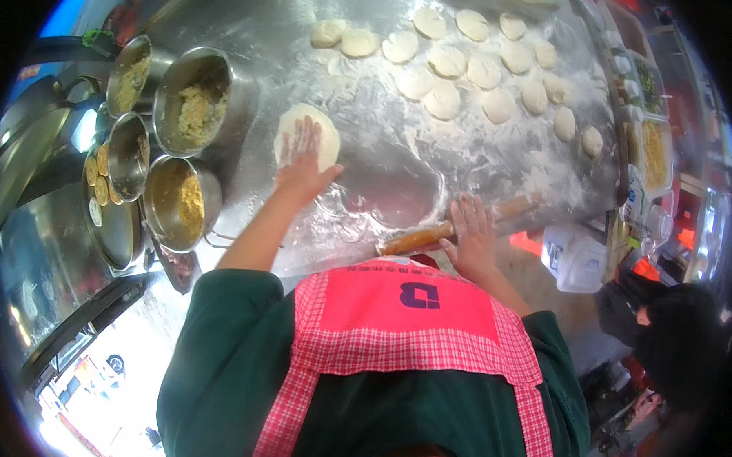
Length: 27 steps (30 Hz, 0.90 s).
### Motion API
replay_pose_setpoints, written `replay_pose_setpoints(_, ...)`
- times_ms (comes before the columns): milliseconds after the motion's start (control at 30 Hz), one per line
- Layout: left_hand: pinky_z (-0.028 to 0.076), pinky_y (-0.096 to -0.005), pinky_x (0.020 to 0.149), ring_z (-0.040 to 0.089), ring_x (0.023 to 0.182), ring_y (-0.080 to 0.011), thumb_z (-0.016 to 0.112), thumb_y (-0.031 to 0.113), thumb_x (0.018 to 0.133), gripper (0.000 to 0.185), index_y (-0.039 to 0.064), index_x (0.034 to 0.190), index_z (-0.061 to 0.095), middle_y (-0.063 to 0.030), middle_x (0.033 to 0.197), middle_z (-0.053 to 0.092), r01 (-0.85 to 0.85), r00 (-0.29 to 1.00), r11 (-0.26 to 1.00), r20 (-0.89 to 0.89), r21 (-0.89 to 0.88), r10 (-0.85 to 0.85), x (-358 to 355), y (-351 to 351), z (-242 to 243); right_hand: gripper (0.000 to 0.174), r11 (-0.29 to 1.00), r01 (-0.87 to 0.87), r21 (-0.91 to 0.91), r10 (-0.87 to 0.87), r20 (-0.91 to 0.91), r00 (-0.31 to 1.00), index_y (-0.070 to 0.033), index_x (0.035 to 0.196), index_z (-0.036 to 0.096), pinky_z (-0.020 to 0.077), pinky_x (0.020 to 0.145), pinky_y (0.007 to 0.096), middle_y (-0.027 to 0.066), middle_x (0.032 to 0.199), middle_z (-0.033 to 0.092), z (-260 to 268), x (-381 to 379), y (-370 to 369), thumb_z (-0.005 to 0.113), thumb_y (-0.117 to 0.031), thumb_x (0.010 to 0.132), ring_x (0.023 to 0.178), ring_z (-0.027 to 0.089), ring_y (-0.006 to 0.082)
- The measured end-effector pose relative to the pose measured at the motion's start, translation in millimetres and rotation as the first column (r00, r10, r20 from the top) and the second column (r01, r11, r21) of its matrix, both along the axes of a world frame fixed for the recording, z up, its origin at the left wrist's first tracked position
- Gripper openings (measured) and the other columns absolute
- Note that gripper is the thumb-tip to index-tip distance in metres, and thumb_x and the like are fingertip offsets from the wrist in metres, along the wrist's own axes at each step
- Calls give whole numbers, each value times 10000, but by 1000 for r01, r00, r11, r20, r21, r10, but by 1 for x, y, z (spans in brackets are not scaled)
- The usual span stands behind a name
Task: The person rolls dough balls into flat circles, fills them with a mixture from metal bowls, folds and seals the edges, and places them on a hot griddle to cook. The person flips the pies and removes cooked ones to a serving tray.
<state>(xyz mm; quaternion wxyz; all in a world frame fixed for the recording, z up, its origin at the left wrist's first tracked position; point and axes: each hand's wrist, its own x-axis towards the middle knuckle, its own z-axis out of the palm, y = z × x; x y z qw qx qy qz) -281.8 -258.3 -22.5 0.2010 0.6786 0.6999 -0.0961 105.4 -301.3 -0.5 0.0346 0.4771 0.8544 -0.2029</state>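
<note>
My left hand [303, 158] lies palm down, fingers spread, on a flat round of dough [324, 128] at the left of the floured metal worktop [371, 112]. My right hand [473, 233] rests flat across a wooden rolling pin [417, 238] at the near edge of the worktop; its fingers are not wrapped round the pin. Several small flattened dough pieces [448, 62] lie in loose rows on the flour towards the far right.
Metal bowls with fillings [162, 118] stand at the left, beside a round pan [134, 243] holding small round cakes. Clear food containers [673, 165] line the right edge. A person in dark clothes [673, 340] is at the lower right.
</note>
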Motion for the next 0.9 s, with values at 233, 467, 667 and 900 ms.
replay_pose_setpoints(233,339,-465,1141,347,1412,-361,635,282,897,626,26,1437,445,-177,1519,396,-57,834,919,525,391,-172,68,102,11,748,999,34,-25,-36,-73,997,-98,1480,411,188,1193,545,96,1577,340,2,2,4,693,-379,846,1485,237,330)
replay_pose_setpoints(467,478,-446,997,481,1272,-343,678,243,842,487,45,1268,551,-177,1346,541,-79,900,996,427,-29,84,103,173,21,716,997,23,-71,-31,-108,994,-123,1474,424,178,1201,523,86,1577,342,2,4,11,688,-364,854,1485,240,312)
replay_pose_setpoints(667,217,-444,1204,231,1480,-324,622,471,880,759,57,1468,380,-185,1562,306,55,906,968,395,245,-151,99,95,-4,722,995,-20,-103,7,-122,993,-146,1478,423,178,1200,525,85,1585,325,-5,7,12,698,-371,849,1487,236,307)
replay_pose_setpoints(900,20,-428,1248,-14,1534,-294,493,615,939,937,67,1586,94,-143,1662,35,200,976,964,48,174,-211,131,96,-6,733,997,-65,-52,58,-130,990,-145,1448,462,184,1191,551,90,1547,373,2,2,16,739,-358,804,1477,245,323)
